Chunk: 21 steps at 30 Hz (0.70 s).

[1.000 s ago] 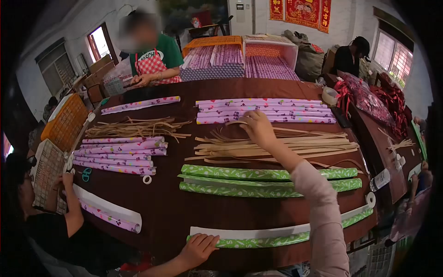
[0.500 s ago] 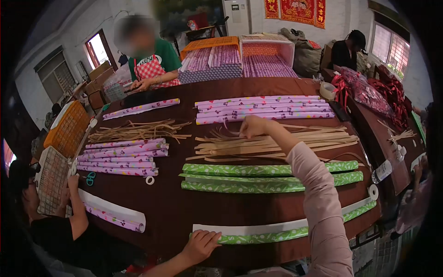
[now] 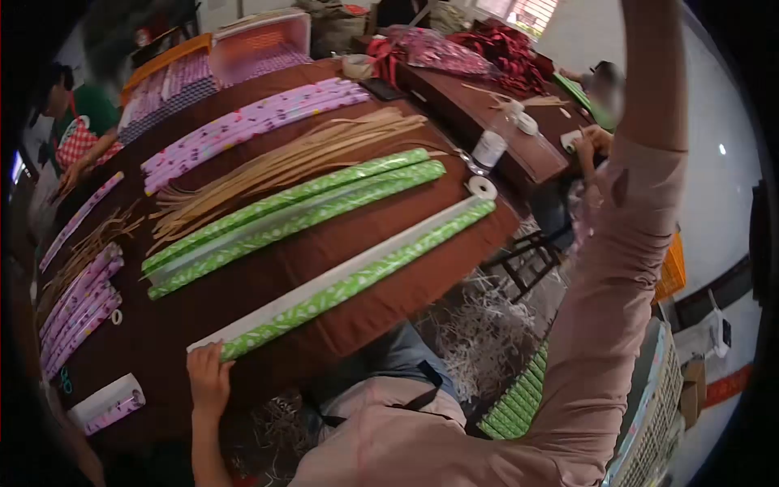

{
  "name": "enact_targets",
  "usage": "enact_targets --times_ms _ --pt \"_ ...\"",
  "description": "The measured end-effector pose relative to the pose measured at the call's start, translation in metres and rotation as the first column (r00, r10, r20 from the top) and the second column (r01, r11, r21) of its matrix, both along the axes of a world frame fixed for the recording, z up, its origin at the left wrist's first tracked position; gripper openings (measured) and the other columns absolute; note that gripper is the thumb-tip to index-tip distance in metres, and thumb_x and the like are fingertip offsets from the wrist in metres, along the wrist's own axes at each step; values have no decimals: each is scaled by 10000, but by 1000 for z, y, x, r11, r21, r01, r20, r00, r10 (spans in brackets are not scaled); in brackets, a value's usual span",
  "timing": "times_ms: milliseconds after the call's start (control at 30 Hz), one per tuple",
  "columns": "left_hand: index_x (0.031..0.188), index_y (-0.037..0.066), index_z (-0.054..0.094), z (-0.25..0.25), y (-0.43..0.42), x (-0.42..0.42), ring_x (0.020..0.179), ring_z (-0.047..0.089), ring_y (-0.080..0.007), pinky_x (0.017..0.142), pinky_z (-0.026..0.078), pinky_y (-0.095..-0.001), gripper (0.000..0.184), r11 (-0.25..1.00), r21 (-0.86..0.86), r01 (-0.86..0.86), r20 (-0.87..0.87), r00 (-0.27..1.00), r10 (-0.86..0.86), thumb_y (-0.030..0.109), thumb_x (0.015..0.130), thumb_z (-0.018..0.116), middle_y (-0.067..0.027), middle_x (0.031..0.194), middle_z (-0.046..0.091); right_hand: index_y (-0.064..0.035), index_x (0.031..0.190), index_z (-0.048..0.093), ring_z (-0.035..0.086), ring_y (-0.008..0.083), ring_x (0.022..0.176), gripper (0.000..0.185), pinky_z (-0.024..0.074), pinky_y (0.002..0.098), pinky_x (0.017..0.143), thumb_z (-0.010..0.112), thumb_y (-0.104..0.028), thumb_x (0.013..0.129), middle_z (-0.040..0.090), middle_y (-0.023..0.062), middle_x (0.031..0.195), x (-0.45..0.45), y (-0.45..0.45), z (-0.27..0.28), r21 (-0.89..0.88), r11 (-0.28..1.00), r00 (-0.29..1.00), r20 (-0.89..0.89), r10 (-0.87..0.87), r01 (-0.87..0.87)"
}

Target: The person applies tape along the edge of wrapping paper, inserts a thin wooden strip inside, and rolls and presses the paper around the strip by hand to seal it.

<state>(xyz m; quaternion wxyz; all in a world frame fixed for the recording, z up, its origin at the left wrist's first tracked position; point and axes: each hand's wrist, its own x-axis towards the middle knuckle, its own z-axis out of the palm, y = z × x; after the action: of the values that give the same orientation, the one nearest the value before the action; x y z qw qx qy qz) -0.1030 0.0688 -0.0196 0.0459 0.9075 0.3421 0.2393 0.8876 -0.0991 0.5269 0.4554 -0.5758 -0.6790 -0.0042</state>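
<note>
At the near table edge, my left hand (image 3: 209, 377) has its fingers closed over the left end of a green patterned wrapping paper roll (image 3: 349, 284), whose white underside shows along the far side. My right arm is raised past the top of the view, so its hand is out of sight. A white tape roll (image 3: 482, 187) stands at the far right end of that paper. Beyond it lie more green rolls (image 3: 300, 223), then a bundle of tan paper strips (image 3: 292, 166) and several purple patterned rolls (image 3: 251, 130).
More purple rolls (image 3: 81, 308) and a partly unrolled purple piece (image 3: 114, 406) lie at left. A plastic bottle (image 3: 491, 146) stands at right. Crates of rolls (image 3: 260, 49) are behind. Co-workers sit or stand at both sides. Paper shreds (image 3: 479, 325) cover the floor.
The view has swung to the right. My right hand has left the tan strips and gone up out of view. My left hand stays at the green roll's left end.
</note>
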Motion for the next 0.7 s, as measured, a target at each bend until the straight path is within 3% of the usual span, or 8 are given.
enact_targets --times_ms 67,133,200,567,600,633,667,700 --pt "1242 -2 570 -8 3 -4 1061 536 -360 945 412 -489 404 1000 11 13 11 1000 -13 11 852 672 -157 1142 580 -62 1023 674 562 70 750 213 435 244 688 553 -235 986 642 15 842 83 -180 67 2 992 991 41 -126 126" --pt "1229 -7 575 -9 4 -3 1056 540 -357 941 416 -486 374 1000 -16 6 11 1000 -6 19 867 660 -159 1135 582 -62 1043 671 562 70 768 210 434 242 699 551 -225 984 643 15 870 -22 -341 2 14 975 972 75 -223 222" --pt "1223 -8 577 -6 6 -2 1046 544 -356 939 419 -488 364 998 50 30 5 1000 -31 22 869 655 -163 1131 583 -62 1062 668 562 70 786 209 432 240 710 549 -215 983 644 15 897 23 -452 38 33 958 953 100 -286 284" --pt "1203 -24 578 -12 0 -13 1023 530 -373 922 431 -465 374 996 83 41 -5 999 -41 4 841 666 -174 1122 566 -63 1171 650 563 71 884 247 423 229 768 537 -159 974 649 14 1048 -338 -162 -67 176 833 818 168 -550 524" --pt "1203 -24 578 -11 -2 -14 1023 530 -373 922 431 -465 374 994 99 41 3 999 -42 4 841 666 -174 1122 566 -40 1171 638 562 71 875 243 415 224 787 534 -118 965 642 9 1021 -323 -134 -127 40 972 960 -167 -224 234" --pt "1200 -25 578 -10 -5 -15 1018 529 -374 923 428 -470 374 997 68 31 6 1000 -31 5 838 668 -172 1114 565 -28 1176 618 560 73 891 250 416 216 789 554 -115 951 636 20 1009 -292 -114 -186 -3 988 948 -279 -151 157" --pt "1197 -26 578 -10 -8 -16 1013 528 -375 925 426 -475 374 999 33 20 9 1000 -20 5 835 670 -171 1107 564 -28 1061 642 485 55 595 162 370 214 490 599 -109 928 572 -17 816 -312 -89 -240 -33 955 772 -580 -260 296" --pt "1190 -30 577 -9 -11 -16 1009 527 -378 922 423 -482 377 1000 -10 0 13 1000 0 7 828 676 -170 1102 564 -36 1094 613 398 39 509 175 293 203 429 588 -126 946 532 -33 764 -297 -73 -285 -92 967 636 -738 -228 239"
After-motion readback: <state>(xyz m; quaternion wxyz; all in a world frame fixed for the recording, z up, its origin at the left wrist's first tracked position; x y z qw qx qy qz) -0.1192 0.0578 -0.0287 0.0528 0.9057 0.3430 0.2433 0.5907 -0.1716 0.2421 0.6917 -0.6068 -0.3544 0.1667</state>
